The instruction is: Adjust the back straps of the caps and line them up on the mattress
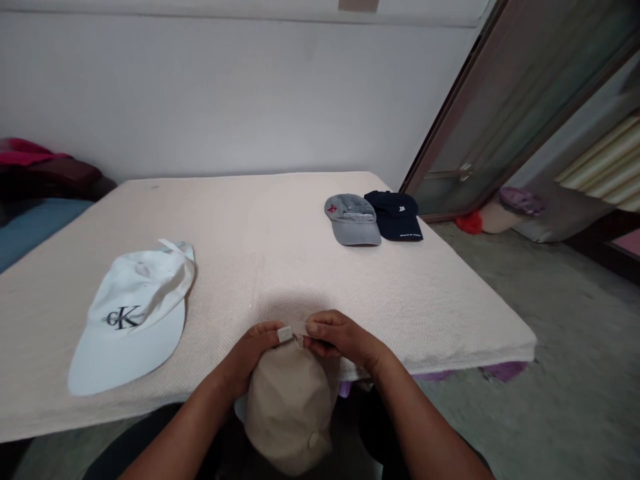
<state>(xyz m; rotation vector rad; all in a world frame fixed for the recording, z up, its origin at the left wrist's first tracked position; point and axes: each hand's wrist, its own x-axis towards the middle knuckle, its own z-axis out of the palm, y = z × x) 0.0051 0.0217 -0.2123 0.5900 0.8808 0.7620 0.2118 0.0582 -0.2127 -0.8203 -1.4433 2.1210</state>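
A beige cap (287, 407) hangs at the near edge of the cream mattress (280, 247), its crown towards me. My left hand (253, 353) pinches the cap's back strap (294, 331) at its left end. My right hand (337, 340) pinches the same strap at its right end. Both hands have their fingers closed on the strap, and they sit close together above the cap.
A white cap (133, 313) with a dark logo lies on the mattress at the left. A grey cap (350, 219) and a navy cap (396, 215) lie side by side at the far right. A sliding door (500, 107) stands right, with concrete floor (575, 373) below.
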